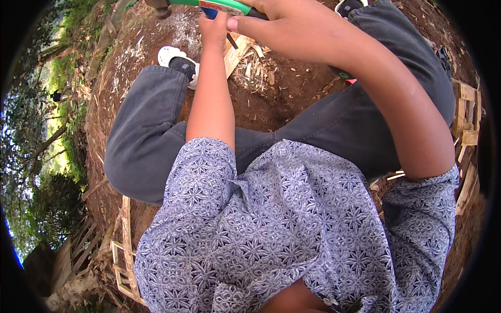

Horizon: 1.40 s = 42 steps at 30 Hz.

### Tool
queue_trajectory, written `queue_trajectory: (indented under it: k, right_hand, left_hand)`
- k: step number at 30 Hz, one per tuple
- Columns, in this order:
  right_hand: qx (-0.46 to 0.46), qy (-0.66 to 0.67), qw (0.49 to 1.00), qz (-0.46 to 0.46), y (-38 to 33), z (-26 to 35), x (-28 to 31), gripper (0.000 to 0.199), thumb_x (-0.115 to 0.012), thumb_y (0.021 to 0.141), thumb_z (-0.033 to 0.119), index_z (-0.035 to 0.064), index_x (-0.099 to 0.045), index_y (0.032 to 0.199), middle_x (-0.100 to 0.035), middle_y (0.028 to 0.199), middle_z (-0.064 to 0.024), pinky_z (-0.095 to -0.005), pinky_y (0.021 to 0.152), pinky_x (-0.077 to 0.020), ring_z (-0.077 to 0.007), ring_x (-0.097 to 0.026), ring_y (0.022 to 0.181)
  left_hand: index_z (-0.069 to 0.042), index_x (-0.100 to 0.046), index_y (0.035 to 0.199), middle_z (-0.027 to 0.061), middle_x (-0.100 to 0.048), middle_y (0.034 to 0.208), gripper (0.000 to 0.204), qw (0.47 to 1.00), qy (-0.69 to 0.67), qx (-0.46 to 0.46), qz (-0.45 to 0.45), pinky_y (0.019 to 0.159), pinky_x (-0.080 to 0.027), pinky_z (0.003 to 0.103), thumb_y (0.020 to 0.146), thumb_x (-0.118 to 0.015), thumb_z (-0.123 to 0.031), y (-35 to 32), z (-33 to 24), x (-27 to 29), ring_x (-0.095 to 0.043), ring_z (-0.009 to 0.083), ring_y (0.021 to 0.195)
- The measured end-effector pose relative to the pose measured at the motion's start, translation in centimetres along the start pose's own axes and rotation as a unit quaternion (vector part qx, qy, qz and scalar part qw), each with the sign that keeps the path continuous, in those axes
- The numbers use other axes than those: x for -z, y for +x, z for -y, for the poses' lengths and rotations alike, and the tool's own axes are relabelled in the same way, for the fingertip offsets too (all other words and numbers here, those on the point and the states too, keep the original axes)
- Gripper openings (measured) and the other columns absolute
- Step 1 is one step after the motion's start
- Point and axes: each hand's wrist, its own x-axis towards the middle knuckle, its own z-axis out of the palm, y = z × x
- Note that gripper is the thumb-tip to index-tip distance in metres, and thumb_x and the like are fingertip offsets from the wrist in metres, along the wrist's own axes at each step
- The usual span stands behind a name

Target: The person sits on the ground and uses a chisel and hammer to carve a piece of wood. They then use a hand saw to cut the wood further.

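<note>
At the top edge, my left hand (214, 32) is closed around a chisel, its blue handle (210, 12) poking out above the fist. A narrow dark blade (232, 41) shows below and to the right of that hand, slanting toward a pale split piece of wood (236, 55) on the ground. My right hand (274, 21) grips the black end of a hammer with a green handle (229, 5). The brown metal hammer head (158, 7) is left of the chisel handle. Part of the right hand's fingers is cut off by the frame.
Wood chips (257, 68) lie scattered on brown soil (255, 107) between my bent legs. Wooden frames stand on the right (466, 112) and lower left (122, 266). A small green and red object (344, 76) is partly under my right forearm. Plants (39, 156) line the left.
</note>
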Motion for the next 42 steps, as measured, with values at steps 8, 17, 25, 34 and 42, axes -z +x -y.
queue_trajectory:
  k: [8, 17, 25, 34, 42]
  right_hand:
    - [-0.008, -0.011, 1.0, 0.006, 0.1, 0.4, 0.1, 0.034, -0.054, 0.101, 0.026, -0.0054, -0.065, 0.097, -0.066, 0.078, -0.0244, -0.0481, 0.071, -0.0505, -0.0388, -0.065, 0.073]
    - [0.049, 0.069, 0.991, -0.101, 1.3, 3.9, -1.1, 0.035, -0.049, 0.103, 0.025, -0.0044, -0.062, 0.09, -0.064, 0.075, -0.0217, -0.0451, 0.069, -0.05, -0.0354, -0.063, 0.07]
    - [0.08, -0.158, 0.982, -0.066, 6.1, -2.6, -4.8, 0.033, -0.046, 0.104, 0.024, -0.0044, -0.058, 0.095, -0.062, 0.078, -0.0233, -0.0544, 0.076, -0.0492, -0.0476, -0.061, 0.077]
    - [0.036, -0.27, 0.961, -0.046, 8.5, -7.6, -4.8, 0.03, -0.051, 0.104, 0.026, -0.001, -0.057, 0.091, -0.063, 0.082, -0.0267, -0.052, 0.071, -0.049, -0.0467, -0.062, 0.078]
    - [0.03, -0.263, 0.963, -0.044, 10.0, -7.0, -6.1, 0.034, -0.051, 0.102, 0.026, -0.0029, -0.061, 0.089, -0.064, 0.083, -0.0282, -0.0542, 0.072, -0.0496, -0.0466, -0.064, 0.08]
  left_hand:
    - [-0.001, -0.063, 0.079, 0.0058, -0.067, 0.072, 0.029, 0.977, 0.156, -0.091, -0.115, 0.065, -0.05, 0.037, 0.092, -0.069, -0.025, 1.0, 2.4, 0.5, -0.064, 0.0171, 0.065]
    - [-0.002, -0.061, 0.077, 0.0057, -0.065, 0.069, 0.031, 0.959, 0.202, -0.11, -0.166, 0.065, -0.049, 0.037, 0.092, -0.07, -0.028, -0.5, 2.1, 0.6, -0.062, 0.0169, 0.064]
    - [-0.003, -0.058, 0.076, 0.0028, -0.063, 0.068, 0.026, 0.969, 0.131, -0.128, -0.164, 0.065, -0.048, 0.034, 0.092, -0.07, -0.02, -0.9, 3.6, 1.3, -0.059, 0.0132, 0.064]
    - [-0.003, -0.054, 0.075, 0.0031, -0.059, 0.063, 0.025, 0.982, 0.057, -0.048, -0.175, 0.059, -0.045, 0.036, 0.091, -0.065, -0.018, -0.3, 3.4, 0.6, -0.055, 0.0131, 0.058]
    - [-0.004, -0.053, 0.074, 0.0037, -0.058, 0.062, 0.023, 0.975, 0.095, -0.092, -0.177, 0.058, -0.045, 0.038, 0.089, -0.064, -0.017, 0.8, 4.3, 1.7, -0.055, 0.0149, 0.057]
